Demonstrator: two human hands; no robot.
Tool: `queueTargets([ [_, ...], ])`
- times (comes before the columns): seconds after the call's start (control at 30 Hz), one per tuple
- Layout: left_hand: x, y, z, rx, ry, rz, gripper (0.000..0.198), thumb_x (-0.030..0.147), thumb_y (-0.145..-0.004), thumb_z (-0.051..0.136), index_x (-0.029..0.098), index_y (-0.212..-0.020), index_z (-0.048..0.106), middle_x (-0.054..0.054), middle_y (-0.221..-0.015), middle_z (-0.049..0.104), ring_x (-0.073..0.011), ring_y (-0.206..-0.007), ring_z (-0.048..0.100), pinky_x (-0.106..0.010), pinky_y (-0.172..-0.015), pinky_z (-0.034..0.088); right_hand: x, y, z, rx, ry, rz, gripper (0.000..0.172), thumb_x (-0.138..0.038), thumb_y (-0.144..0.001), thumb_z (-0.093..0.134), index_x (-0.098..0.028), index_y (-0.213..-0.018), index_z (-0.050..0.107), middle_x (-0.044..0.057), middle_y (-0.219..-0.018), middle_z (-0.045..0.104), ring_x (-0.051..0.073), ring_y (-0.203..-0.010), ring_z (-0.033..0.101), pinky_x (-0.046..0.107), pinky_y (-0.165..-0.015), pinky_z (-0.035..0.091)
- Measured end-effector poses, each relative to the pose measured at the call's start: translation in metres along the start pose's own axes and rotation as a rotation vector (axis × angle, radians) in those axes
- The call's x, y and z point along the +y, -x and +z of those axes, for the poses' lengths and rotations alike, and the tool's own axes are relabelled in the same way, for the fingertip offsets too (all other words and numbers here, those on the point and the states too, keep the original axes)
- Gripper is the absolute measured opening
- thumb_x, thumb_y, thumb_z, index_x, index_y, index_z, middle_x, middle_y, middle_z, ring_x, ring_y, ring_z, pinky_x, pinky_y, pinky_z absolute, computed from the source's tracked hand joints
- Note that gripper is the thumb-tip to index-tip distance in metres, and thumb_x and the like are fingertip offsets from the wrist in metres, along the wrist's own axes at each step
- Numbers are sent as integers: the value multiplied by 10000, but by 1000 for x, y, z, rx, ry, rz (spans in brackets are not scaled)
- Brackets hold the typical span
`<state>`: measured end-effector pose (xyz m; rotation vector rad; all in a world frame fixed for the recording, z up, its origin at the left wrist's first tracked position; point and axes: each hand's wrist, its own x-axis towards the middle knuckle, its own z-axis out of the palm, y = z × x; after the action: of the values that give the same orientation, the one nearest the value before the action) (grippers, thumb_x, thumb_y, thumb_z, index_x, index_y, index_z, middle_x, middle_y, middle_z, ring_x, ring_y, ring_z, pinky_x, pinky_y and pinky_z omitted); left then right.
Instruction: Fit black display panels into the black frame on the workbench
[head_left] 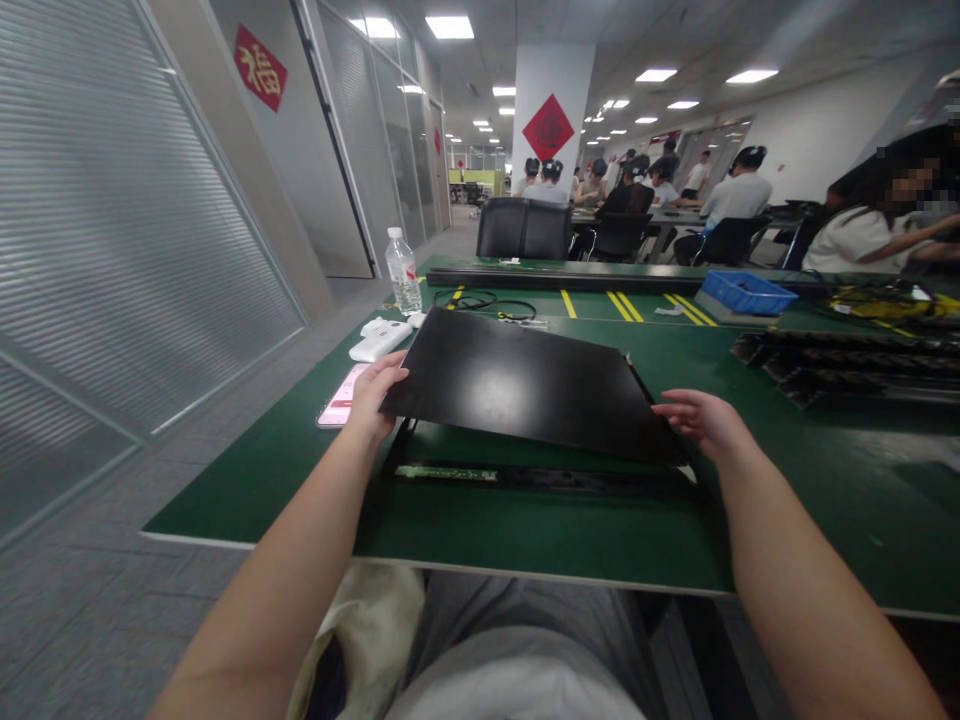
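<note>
A thin glossy black panel [517,385] is held over a dark rectangular frame, its left side raised and its right side lower. My left hand [377,392] grips the panel's left edge, thumb on top. Beside the panel's right edge is my right hand [701,418], fingers stretched toward it; the fingertips are at the edge, and whether they touch it I cannot make out. Below the panel, the frame's near rail [555,477] lies on the green table [285,480], with a green circuit strip [446,473] on its left part. The panel hides much of the frame.
A phone [341,398], a white device [379,340] and a water bottle [403,272] stand left of the panel. Black cables [480,300] lie behind it. To the right are a blue bin [748,291] and stacked black strips [817,365]. Several people sit farther back.
</note>
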<state>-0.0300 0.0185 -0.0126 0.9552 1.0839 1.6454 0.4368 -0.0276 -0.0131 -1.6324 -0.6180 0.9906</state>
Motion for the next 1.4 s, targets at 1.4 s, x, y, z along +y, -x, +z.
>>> queueTargets([
  [1.4,-3,1,5,-24,-18,-62,423,270,-445,786,187,-849,691,-17,-719,690,-206,-656,606,-326,-631,464,10,-15,-7,73,90,-78,129,-145,-742,700,-177,-852,640,146,-648,735,91,-389,379,194,-358,251],
])
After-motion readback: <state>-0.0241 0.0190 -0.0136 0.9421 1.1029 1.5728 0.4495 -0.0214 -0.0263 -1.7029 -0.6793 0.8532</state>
